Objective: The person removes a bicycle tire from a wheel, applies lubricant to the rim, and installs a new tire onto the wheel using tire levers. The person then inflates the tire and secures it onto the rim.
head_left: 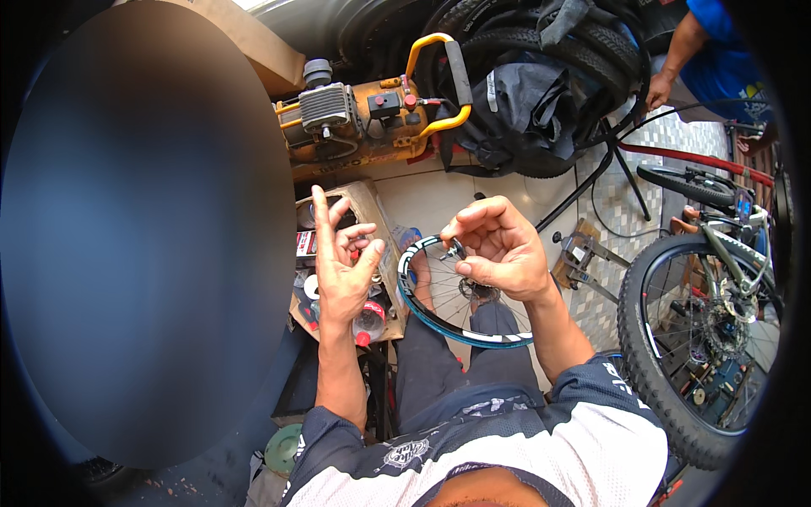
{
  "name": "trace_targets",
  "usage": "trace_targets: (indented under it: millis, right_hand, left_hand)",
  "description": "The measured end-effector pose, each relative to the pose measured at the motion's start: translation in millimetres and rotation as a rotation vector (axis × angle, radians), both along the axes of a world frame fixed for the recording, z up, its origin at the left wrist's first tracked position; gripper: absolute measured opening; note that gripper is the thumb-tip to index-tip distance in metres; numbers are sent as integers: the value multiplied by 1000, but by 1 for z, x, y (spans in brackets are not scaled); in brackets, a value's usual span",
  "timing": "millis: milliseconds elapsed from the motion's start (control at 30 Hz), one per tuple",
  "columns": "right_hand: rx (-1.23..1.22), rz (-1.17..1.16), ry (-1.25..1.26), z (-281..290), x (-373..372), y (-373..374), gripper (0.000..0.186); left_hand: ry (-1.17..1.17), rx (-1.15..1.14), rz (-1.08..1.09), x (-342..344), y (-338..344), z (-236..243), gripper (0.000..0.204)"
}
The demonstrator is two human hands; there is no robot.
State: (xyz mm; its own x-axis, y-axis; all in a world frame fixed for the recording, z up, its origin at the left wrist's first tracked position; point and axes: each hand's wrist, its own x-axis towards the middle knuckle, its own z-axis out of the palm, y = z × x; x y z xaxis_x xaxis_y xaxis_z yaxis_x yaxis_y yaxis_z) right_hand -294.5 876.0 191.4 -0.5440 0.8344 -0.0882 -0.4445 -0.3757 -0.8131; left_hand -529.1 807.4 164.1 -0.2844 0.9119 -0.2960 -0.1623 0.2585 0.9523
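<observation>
My left hand (342,266) is raised over the cardboard box, fingers spread, with nothing in it. My right hand (507,253) pinches a small dark curved piece (457,249) between thumb and fingertips; its kind is too small to make out. Just below that hand a bicycle wheel (408,296) lies across my legs, without a tire, its dark rim marked with white lettering and a blue lower edge. Spokes and a hub with a toothed cassette (478,291) show in its middle. The right hand hides part of the wheel.
An open cardboard box (363,198) holds a plastic bottle (369,323) and small goods. Beyond stand an orange air compressor (363,118) and piled black tires (583,51). At right are a bicycle (646,338) and another person's hand (659,89). A large blurred shape covers the left side.
</observation>
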Motion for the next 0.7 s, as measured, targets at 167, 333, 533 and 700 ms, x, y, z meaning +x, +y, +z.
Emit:
trace_targets:
  millis: [167, 333, 533, 700]
  right_hand:
    - [-359, -1, 377, -13, 7, -3, 42]
    - [-535, -58, 538, -27, 4, -9, 41]
    - [-455, -16, -139, -83, 4, -12, 37]
    - [3, 154, -1073, -190, 1, -55, 35]
  left_hand:
    - [5, -93, 37, 5, -15, -10, 106]
    - [137, -125, 12, 3, -45, -27, 108]
    - [324, -229, -61, 12, -124, -64, 65]
    - [457, -518, -323, 36, -214, -57, 34]
